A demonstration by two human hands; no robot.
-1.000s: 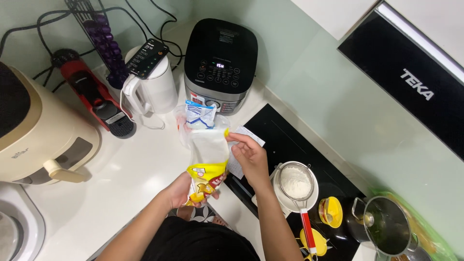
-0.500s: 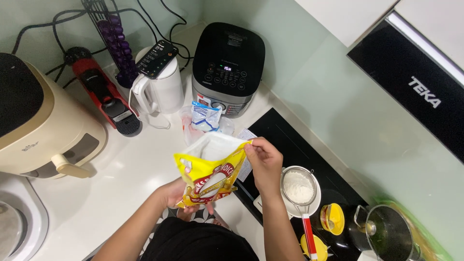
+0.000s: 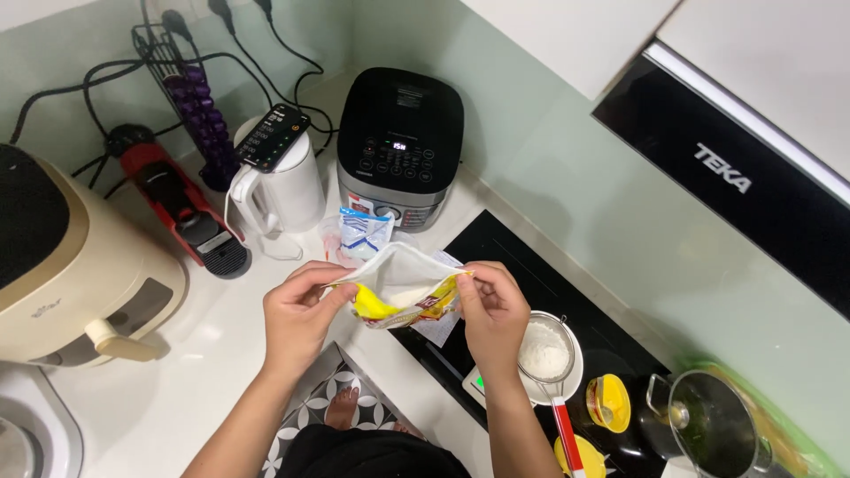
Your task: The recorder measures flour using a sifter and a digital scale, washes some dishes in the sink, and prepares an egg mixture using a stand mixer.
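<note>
– While the rice cooker (image 3: 400,142) & kettle (image 3: 282,181) sit as before, what's changed?
– Yellow bag (image 3: 403,296) was upright, now tipped flat over counter edge. Left hand (image 3: 297,319) & right hand (image 3: 491,314) each pinch a rim side, mouth pulled open.

The yellow bag (image 3: 403,296) hides part of the paper slip (image 3: 440,327) on the countertop (image 3: 221,354). At the countertop's left edge, a grey appliance (image 3: 31,434) is cut off. The steel pot (image 3: 708,434) is cut off below; its dark contents are unclear.
</note>
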